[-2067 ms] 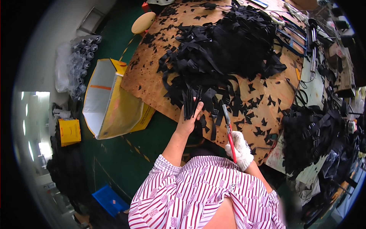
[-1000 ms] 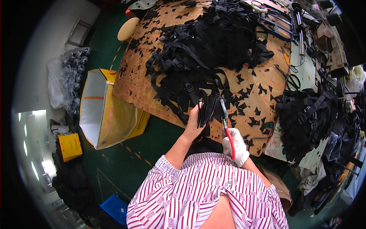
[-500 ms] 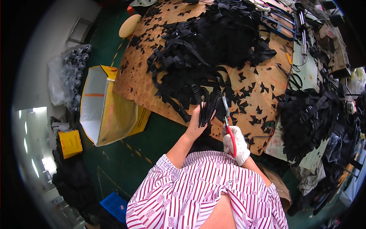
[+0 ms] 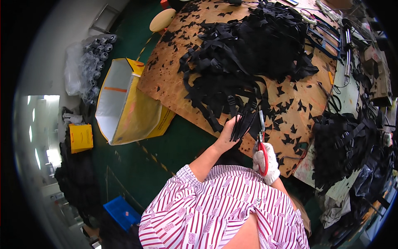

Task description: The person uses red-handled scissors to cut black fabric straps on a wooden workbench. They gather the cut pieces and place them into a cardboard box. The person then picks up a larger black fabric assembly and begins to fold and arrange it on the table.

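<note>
My bare left hand [image 4: 229,133] is closed around a bunch of black webbing straps [image 4: 242,124], whose ends hang over the fingers at the table's near edge. In a white knit glove, my right hand [image 4: 266,163] grips a pair of red-handled scissors [image 4: 262,146]. Their metal blades point away from me, just right of the bunched straps; whether they touch a strap I cannot tell. Beyond both hands lies a large heap of black straps and fabric [image 4: 257,45], with buckles on some near straps.
Small black offcuts [image 4: 286,112] litter the wooden table [image 4: 166,89]. Dark-handled scissors [image 4: 333,101] lie at its right, near another black strap pile [image 4: 340,145]. A yellow bag with a white inside [image 4: 120,99] stands left on the green floor, near a blue bin [image 4: 122,212].
The whole view has shifted, so the table and heap sit farther right. My left hand keeps hold of the straps, and my right hand keeps the scissors beside them.
</note>
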A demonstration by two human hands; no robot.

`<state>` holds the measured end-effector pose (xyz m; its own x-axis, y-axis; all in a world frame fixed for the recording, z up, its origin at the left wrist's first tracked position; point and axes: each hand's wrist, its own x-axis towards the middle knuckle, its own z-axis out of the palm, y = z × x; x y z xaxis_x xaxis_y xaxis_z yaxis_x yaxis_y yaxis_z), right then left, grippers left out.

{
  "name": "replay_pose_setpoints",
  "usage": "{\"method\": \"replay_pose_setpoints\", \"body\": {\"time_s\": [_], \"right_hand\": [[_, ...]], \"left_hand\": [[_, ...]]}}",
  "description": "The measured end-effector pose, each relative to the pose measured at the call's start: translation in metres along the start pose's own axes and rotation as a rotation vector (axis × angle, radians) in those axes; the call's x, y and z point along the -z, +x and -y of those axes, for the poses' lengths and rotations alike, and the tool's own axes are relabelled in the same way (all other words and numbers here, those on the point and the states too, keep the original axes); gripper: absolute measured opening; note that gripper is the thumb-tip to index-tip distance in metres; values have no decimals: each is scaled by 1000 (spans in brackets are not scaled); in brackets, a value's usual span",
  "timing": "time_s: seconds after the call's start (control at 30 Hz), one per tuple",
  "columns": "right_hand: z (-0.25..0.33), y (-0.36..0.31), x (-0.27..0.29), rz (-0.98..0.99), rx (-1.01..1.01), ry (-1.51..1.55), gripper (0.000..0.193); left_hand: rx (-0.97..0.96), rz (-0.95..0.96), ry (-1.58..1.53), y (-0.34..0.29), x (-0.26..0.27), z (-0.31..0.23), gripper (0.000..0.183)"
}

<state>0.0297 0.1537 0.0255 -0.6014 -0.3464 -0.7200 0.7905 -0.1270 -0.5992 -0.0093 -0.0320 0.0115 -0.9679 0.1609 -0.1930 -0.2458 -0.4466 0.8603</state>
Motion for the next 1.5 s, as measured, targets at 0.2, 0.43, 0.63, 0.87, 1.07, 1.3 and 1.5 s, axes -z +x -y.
{"method": "replay_pose_setpoints", "body": {"time_s": [0.2, 0.43, 0.63, 0.87, 1.07, 1.3, 1.5], "right_hand": [[2, 4, -6, -77, 114, -27, 7], [-10, 9, 6, 97, 400, 71, 40], [13, 2, 15, 51, 383, 148, 46], [5, 11, 5, 64, 372, 189, 41], [-2, 15, 8, 3, 343, 127, 41], [-8, 21, 11, -49, 330, 195, 40], [-9, 20, 11, -28, 316, 191, 39]], "left_hand": [[31, -10, 234, -1, -3, -6, 12], [6, -260, 186, -19, 18, 19, 25], [117, -147, 109, -34, 35, -14, 23], [79, -460, -98, -56, 67, -72, 28], [-694, -1000, 406, -79, 126, -152, 21], [-353, -788, 816, -23, 175, -154, 21], [-251, -253, 1627, 41, 196, -89, 30]]}}
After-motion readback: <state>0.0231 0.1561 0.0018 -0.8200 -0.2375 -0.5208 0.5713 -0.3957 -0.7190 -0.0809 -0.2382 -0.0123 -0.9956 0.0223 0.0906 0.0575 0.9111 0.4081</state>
